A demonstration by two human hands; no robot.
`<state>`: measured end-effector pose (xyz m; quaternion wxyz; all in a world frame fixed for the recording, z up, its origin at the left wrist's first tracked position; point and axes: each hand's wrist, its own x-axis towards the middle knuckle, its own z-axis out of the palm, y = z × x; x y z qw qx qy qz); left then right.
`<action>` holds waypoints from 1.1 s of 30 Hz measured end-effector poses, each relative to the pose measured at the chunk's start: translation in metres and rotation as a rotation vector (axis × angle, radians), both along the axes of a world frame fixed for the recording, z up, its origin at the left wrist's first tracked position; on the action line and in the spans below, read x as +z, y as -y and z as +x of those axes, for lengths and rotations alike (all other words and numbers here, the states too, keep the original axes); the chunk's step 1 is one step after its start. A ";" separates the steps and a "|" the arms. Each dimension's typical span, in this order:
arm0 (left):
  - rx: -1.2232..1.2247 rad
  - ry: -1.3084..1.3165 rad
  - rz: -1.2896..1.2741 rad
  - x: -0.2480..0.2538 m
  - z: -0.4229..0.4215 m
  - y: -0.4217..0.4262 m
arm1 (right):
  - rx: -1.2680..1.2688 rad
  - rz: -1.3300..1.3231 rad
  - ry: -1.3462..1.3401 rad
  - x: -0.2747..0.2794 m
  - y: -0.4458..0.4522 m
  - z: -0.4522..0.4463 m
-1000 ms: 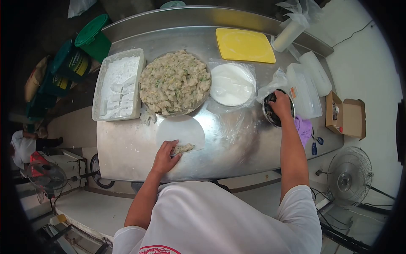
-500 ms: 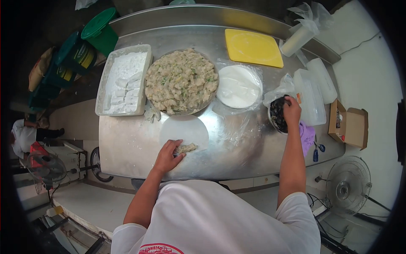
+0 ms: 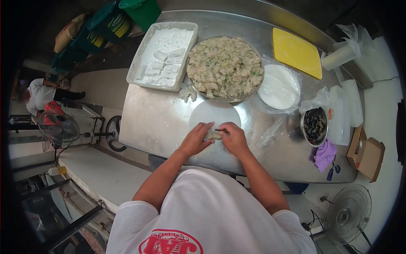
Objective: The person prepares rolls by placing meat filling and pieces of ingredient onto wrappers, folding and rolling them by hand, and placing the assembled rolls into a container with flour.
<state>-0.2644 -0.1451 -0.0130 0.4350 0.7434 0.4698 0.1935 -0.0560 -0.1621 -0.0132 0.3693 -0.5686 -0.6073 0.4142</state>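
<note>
A round translucent wrapper (image 3: 215, 115) lies on the steel table in front of me. On its near edge is a small strip of pale filling (image 3: 212, 135). My left hand (image 3: 197, 139) curves around the left side of this strip, thumb and fingers on either side. From the right, my right hand (image 3: 232, 138) pinches a small dark piece (image 3: 220, 130), apparently black mushroom or fungus, right over the filling. Just beyond the wrapper stands a wide bowl heaped with pale, green-flecked filling (image 3: 226, 67). A metal bowl of dark pieces (image 3: 315, 126) is at the right.
A white tub (image 3: 191, 51) of powder with several white rolls stands at the far left. Stacked wrappers (image 3: 279, 88) in plastic, a yellow lid (image 3: 297, 53), a purple cloth (image 3: 325, 155) and an open cardboard box (image 3: 367, 154) are rightward. Left, a person (image 3: 42, 95) is by a fan.
My right hand has come from the metal bowl to the wrapper, carrying a dark piece to the filling. My left hand stays at the filling. The head view has shifted and turned.
</note>
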 end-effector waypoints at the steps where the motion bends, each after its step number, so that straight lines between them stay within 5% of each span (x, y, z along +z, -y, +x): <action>1: 0.002 0.003 0.001 -0.005 -0.001 0.000 | 0.002 0.001 0.003 -0.005 -0.001 -0.003; 3: -0.062 0.048 0.201 -0.014 -0.002 -0.002 | 0.191 0.296 0.188 -0.016 -0.004 -0.008; 7: -0.053 0.058 0.227 -0.019 -0.002 -0.002 | 0.198 0.351 0.222 -0.011 0.009 0.002; 13: -0.070 0.021 0.224 -0.015 0.005 -0.003 | 0.165 0.117 0.260 -0.011 0.018 0.008; 33: -0.077 -0.048 0.262 -0.014 0.013 -0.002 | 0.037 0.205 0.284 -0.020 0.021 0.012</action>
